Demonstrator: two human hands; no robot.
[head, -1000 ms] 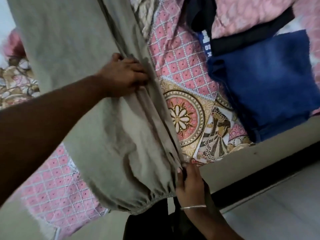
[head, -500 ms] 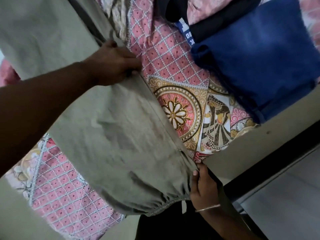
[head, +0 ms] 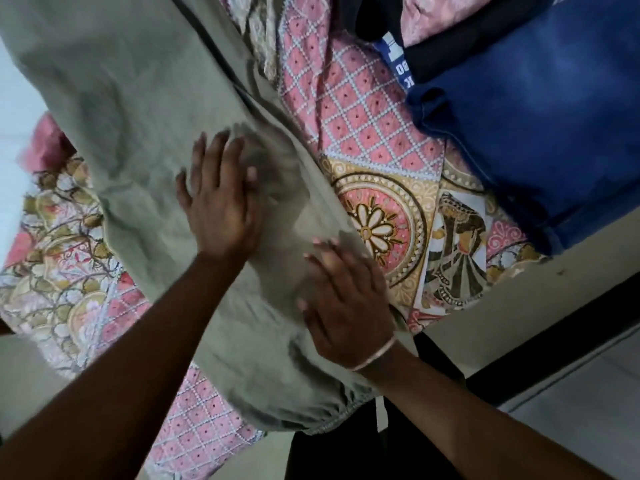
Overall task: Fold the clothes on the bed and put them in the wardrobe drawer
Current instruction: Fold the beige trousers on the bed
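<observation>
Olive garment (head: 145, 109) lies flat — both hands, left (head: 221, 206) and right (head: 346, 303), press it.

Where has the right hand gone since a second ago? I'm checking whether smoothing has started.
Yes. The right hand left the hem by the bed's edge and now lies flat on the olive garment, further from that edge.

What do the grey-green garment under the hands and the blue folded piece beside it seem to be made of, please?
The grey-green garment looks like a thin matte woven cloth, perhaps cotton: it creases softly and gathers at an elastic hem. The blue folded piece looks like denim: thicker, with faded patches and a stitched seam. The bangle on the right wrist looks like shiny metal.
</observation>
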